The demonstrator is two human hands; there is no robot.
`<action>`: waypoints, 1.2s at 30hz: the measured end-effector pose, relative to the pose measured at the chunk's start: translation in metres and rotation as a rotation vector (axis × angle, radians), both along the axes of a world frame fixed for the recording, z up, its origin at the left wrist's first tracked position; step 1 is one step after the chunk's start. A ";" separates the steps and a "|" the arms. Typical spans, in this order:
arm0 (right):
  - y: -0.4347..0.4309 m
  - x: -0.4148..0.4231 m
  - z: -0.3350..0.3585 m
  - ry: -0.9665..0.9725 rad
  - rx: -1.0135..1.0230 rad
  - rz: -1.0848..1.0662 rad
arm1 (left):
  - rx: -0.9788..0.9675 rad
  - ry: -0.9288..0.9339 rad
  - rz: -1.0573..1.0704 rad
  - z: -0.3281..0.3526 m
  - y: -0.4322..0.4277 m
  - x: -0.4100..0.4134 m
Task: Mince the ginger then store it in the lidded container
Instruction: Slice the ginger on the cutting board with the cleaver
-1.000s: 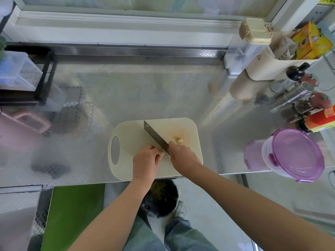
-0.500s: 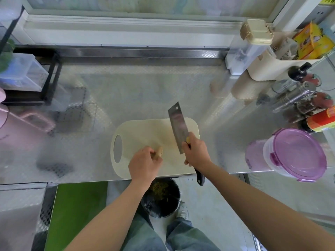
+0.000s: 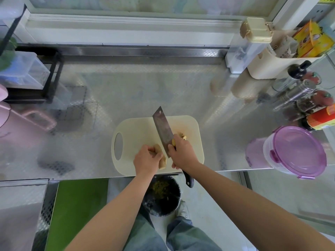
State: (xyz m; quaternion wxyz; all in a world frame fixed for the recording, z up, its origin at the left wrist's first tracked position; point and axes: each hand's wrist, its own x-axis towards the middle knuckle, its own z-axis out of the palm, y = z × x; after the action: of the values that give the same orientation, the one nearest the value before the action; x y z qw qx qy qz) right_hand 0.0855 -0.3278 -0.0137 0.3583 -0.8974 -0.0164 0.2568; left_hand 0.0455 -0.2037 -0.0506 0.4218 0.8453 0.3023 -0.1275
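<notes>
A cream cutting board (image 3: 139, 131) lies at the counter's front edge. My left hand (image 3: 147, 159) holds a piece of ginger (image 3: 162, 161) down on the board. My right hand (image 3: 182, 153) grips the cleaver (image 3: 163, 132) by its black handle, the blade lying tilted just right of the ginger with its tip pointing away. A few cut ginger bits (image 3: 182, 135) lie behind my right hand. The container with a purple lid (image 3: 297, 153) stands shut at the right, near the counter's edge.
Bottles, a shaker and jars (image 3: 301, 91) crowd the right back, by a cream holder (image 3: 272, 66). A black rack with clear boxes (image 3: 27, 77) and a pink item (image 3: 10, 120) stand at the left. A dark bin (image 3: 161, 194) sits on the floor below the board.
The cleaver swung from a low diagonal cut to a raised, tip-away pose and now sits beside the ginger. My left hand shifted slightly, showing more of the ginger.
</notes>
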 end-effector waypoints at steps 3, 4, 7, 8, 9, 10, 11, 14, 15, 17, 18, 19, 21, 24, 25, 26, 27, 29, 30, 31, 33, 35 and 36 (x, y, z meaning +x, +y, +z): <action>0.009 0.007 0.001 -0.013 -0.035 0.010 | -0.032 0.015 0.008 -0.003 0.003 0.002; 0.012 0.008 0.000 -0.023 -0.051 0.019 | -0.045 0.017 0.009 -0.004 0.004 0.003; 0.019 0.012 -0.003 -0.045 -0.094 0.060 | -0.067 0.018 -0.001 -0.005 0.006 0.004; 0.020 0.013 -0.005 -0.049 -0.099 0.070 | -0.075 0.013 0.001 -0.005 0.007 0.004; 0.020 0.014 -0.005 -0.050 -0.102 0.079 | -0.081 0.008 0.004 -0.006 0.007 0.004; 0.020 0.016 -0.006 -0.055 -0.109 0.091 | -0.080 0.006 0.001 -0.005 0.007 0.005; 0.020 0.017 -0.006 -0.062 -0.122 0.108 | -0.077 0.005 -0.004 -0.005 0.007 0.005; 0.023 0.018 -0.009 -0.085 -0.169 0.157 | -0.097 0.006 -0.001 -0.004 0.007 0.005; 0.024 0.018 -0.010 -0.088 -0.186 0.173 | -0.114 0.005 0.010 -0.004 0.007 0.005; 0.027 0.018 -0.012 -0.095 -0.218 0.200 | -0.136 0.002 0.025 -0.004 0.007 0.005; 0.028 0.018 -0.013 -0.096 -0.229 0.208 | -0.139 -0.001 0.025 -0.005 0.007 0.005; 0.029 0.018 -0.014 -0.096 -0.234 0.211 | -0.143 -0.009 0.025 -0.005 0.006 0.005; 0.031 0.018 -0.016 -0.096 -0.250 0.217 | -0.151 -0.019 0.029 -0.006 0.006 0.004; 0.035 0.015 -0.019 -0.108 -0.272 0.202 | -0.137 -0.010 0.022 -0.006 0.005 0.004; 0.035 0.015 -0.020 -0.109 -0.271 0.201 | -0.131 -0.007 0.017 -0.006 0.005 0.004; 0.035 0.016 -0.020 -0.105 -0.259 0.201 | -0.127 0.000 0.008 -0.006 0.005 0.005; 0.033 0.017 -0.020 -0.102 -0.243 0.206 | -0.121 0.006 -0.006 -0.005 0.006 0.005; 0.031 0.021 -0.018 -0.123 -0.234 0.248 | -0.093 0.022 -0.050 -0.003 0.008 0.007; 0.030 0.022 -0.017 -0.136 -0.233 0.269 | -0.071 0.029 -0.074 -0.001 0.009 0.007; 0.028 0.023 -0.017 -0.146 -0.227 0.270 | -0.040 0.035 -0.101 0.001 0.009 0.007; 0.019 0.026 -0.016 -0.146 -0.194 0.206 | 0.045 0.025 -0.168 0.004 0.008 0.007; 0.003 0.030 -0.015 -0.136 -0.185 0.091 | 0.133 -0.006 -0.229 0.007 0.004 0.007; -0.007 0.032 -0.014 -0.138 -0.192 0.041 | 0.168 -0.030 -0.265 0.008 0.002 0.007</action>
State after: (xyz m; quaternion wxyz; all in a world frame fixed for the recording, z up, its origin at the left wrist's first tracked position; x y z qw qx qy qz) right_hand 0.1174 -0.3345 -0.0277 0.2636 -0.9426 -0.0346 0.2020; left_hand 0.0524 -0.2016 -0.0428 0.3338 0.9118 0.1914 -0.1435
